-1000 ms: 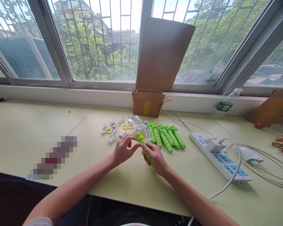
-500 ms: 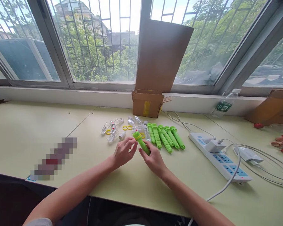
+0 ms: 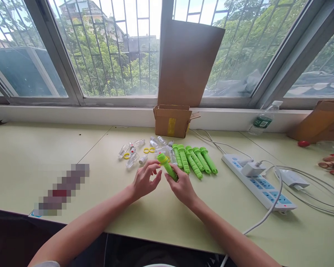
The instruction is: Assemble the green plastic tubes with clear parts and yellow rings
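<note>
My right hand (image 3: 182,185) is wrapped round a green plastic flashlight handle (image 3: 170,171), tilted with its threaded end up and to the left. Just below the thread sits a yellow ring (image 3: 165,160). My left hand (image 3: 145,180) is close to that end, thumb and index finger apart; the index fingertip is at the ring, and I cannot tell if it touches. Behind the hands lie clear plastic lamp parts (image 3: 132,160), some with grey or red bits, and loose yellow rings (image 3: 149,150). Several more green handles (image 3: 194,163) lie side by side to the right.
A cardboard box (image 3: 172,124) stands by the window sill. A white power strip (image 3: 257,183) with plugs and cables (image 3: 280,178) is on the right, a plastic bottle (image 3: 263,120) behind it. On the left a blurred-out flat object (image 3: 64,191) lies near the table edge.
The left thumb and index finger have spread a little apart beside the handle's threaded end. More of the green thread shows above the yellow ring. The right hand keeps its hold.
</note>
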A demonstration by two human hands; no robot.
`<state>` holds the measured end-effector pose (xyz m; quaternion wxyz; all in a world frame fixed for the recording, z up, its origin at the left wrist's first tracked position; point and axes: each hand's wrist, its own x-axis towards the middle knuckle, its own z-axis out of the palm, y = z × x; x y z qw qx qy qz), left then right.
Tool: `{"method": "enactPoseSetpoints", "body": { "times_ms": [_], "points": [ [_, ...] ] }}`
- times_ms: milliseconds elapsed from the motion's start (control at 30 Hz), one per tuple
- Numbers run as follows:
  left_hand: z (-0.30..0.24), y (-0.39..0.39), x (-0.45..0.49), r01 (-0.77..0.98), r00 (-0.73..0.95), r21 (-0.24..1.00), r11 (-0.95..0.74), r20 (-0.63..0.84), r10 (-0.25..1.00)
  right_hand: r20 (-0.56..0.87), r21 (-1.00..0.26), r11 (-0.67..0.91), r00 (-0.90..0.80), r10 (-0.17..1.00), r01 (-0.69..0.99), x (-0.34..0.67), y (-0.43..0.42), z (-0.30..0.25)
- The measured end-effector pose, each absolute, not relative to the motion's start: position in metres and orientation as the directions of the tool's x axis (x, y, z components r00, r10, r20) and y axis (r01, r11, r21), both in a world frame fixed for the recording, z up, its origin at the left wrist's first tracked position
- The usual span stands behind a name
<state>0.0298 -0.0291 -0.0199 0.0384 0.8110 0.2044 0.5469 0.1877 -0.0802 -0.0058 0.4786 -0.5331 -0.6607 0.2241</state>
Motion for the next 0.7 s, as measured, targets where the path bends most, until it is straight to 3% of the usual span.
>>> {"method": "enactPoseSetpoints", "body": {
  "times_ms": [700],
  "points": [
    [-0.0173,-0.032,0.0333,0.298,0.323,0.369,-0.88,0.829,0.457,0.383,-0.803,0.314,0.035,0.923,0.507,0.1876,-0.0795,-0.0085]
  ]
}}
